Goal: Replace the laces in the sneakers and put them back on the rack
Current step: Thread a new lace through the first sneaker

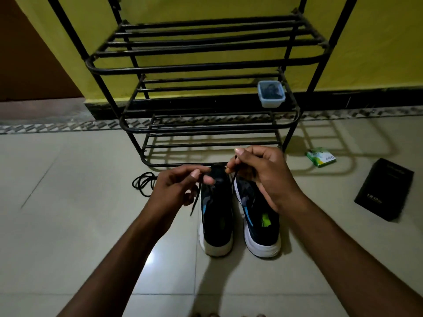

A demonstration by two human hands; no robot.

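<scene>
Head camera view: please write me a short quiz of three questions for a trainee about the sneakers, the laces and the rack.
1. What do the left hand and the right hand pinch above the pair of dark sneakers with white soles?
2. Where does the small clear plastic container stand? A: in a hand. B: on the black metal rack. C: inside a sneaker.
3. True or false: a loose coiled black lace lies on the tiled floor, left of the sneakers.
Key: 1. A thin black lace, one end in each hand. 2. B. 3. True.
</scene>
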